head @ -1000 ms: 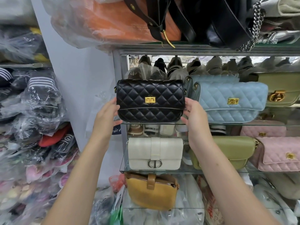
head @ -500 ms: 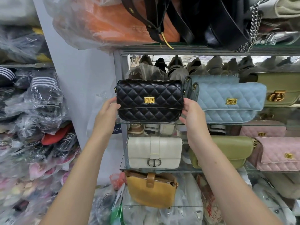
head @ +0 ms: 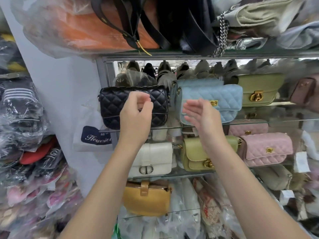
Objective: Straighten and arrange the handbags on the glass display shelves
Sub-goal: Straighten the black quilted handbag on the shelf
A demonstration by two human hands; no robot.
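Observation:
A black quilted handbag stands upright at the left end of the upper glass shelf. My left hand hovers in front of its middle with loosely curled fingers, holding nothing. A light blue quilted handbag with a gold clasp stands next to the black one. My right hand is raised before the blue bag's left end, fingers straight, and whether it touches the bag cannot be told. An olive bag stands further right.
On the lower glass shelf stand a white bag, a yellow-green bag and pink quilted bags. A mustard bag sits below. Bagged goods crowd the left shelves, and dark bags with a chain overhang from the top shelf.
Both hands have let go of the black bag's sides. The left hand moved to its front; the right hand moved right, in front of the blue bag. The view shifted right.

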